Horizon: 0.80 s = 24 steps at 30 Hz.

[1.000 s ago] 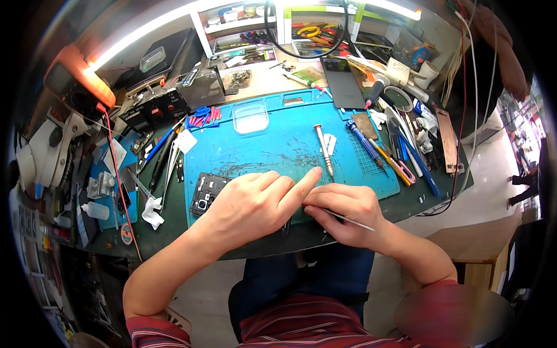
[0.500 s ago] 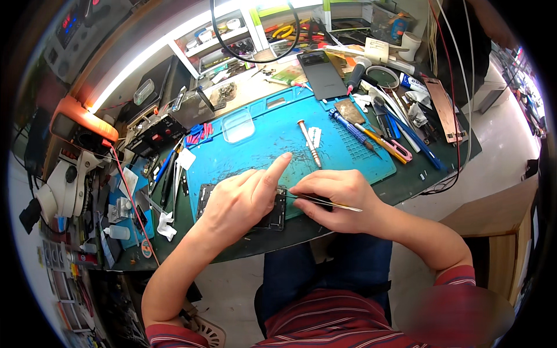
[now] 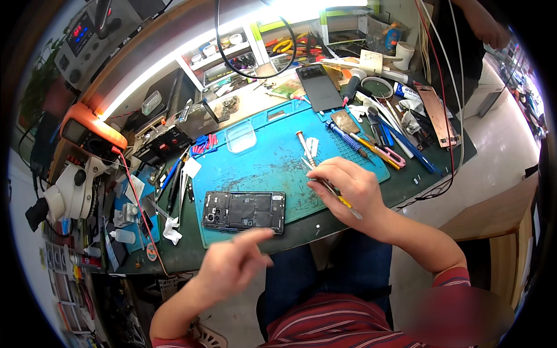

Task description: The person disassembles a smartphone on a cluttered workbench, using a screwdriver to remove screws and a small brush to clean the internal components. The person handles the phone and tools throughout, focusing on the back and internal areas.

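Opened Phone Lies Bare on a Crowded Repair Bench

A person in a red striped shirt works over an opened phone (image 3: 244, 212), which lies flat with its dark inner parts facing up, near the front edge of a blue mat (image 3: 272, 174) on a dark green bench (image 3: 301, 236). The left hand (image 3: 235, 261), blurred, hangs just in front of the phone with its index finger stretched toward the near right corner and the other fingers loosely bent; it appears to grip nothing, and whether the fingertip touches the phone cannot be told. The right hand (image 3: 354, 191), well to the right of the phone, is closed, pinching a slender tool (image 3: 350, 209) between thumb and fingers, its silvery tip angled up and away from the person.

Just beyond those fingers, a screwdriver (image 3: 303, 144) lies on the mat beside a small white piece (image 3: 312, 145). A clear plastic tray (image 3: 241, 139) sits toward the back, near a cluster of red and blue pieces (image 3: 203, 145). A dark flat panel (image 3: 319, 87) rests at the far right of the mat. At left stand an orange meter (image 3: 93, 129) and, nearer the person, a crumpled white tissue (image 3: 172, 231).
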{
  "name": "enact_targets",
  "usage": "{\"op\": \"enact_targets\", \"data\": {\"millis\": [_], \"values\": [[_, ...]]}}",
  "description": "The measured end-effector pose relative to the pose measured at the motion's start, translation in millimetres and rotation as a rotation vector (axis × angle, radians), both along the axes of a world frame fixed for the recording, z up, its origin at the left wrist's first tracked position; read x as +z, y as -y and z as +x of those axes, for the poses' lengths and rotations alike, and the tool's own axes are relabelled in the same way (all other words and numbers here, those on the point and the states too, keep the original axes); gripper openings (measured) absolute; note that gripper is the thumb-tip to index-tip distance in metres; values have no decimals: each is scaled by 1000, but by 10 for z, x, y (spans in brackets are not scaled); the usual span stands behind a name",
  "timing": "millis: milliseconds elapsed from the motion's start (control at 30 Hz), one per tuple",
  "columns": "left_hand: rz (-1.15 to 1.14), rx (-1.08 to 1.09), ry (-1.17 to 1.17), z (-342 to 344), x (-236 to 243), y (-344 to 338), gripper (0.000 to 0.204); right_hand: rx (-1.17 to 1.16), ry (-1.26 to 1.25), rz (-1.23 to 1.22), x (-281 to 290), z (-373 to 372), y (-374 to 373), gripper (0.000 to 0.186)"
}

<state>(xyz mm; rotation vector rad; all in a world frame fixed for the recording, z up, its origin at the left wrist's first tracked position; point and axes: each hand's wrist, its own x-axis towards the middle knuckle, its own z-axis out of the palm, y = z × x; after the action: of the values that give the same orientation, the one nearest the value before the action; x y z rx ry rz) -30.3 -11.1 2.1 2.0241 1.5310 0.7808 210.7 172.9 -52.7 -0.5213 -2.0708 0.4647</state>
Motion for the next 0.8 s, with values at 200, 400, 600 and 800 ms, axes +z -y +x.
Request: {"op": "enact_targets", "data": {"millis": [200,400,600,800], "values": [[408,26,-375,38,-53,-71,43,300,9,-461,16,2,105,18],[417,114,-315,90,-275,-436,41,264,71,-529,42,-52,97,22],[369,162,-225,82,-321,-562,51,280,67,-483,-22,-66,80,22],[405,126,-219,71,-388,-657,52,264,104,-561,32,-53,88,21]]}}
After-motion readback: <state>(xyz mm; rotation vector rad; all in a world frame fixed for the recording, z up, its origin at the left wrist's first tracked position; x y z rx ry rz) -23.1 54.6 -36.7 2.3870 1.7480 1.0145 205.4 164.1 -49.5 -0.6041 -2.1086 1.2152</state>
